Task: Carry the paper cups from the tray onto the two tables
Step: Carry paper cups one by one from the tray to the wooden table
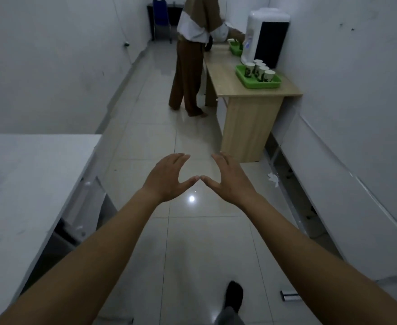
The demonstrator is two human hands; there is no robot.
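With thumbs touching, left hand point(169, 177) and right hand point(231, 178) spread fingers, holding nothing.

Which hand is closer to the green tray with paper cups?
Right. The right hand is short of the green tray and left of it; the left hand is further left. Neither touches it.

Head-worn view, forward and down, wide.

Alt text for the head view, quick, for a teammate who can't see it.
The left hand and right hand reach forward, open and empty, thumb tips almost meeting above a tiled floor. Ahead, a green tray of paper cups sits on a wooden table beside a white dispenser; another person stands at that table.
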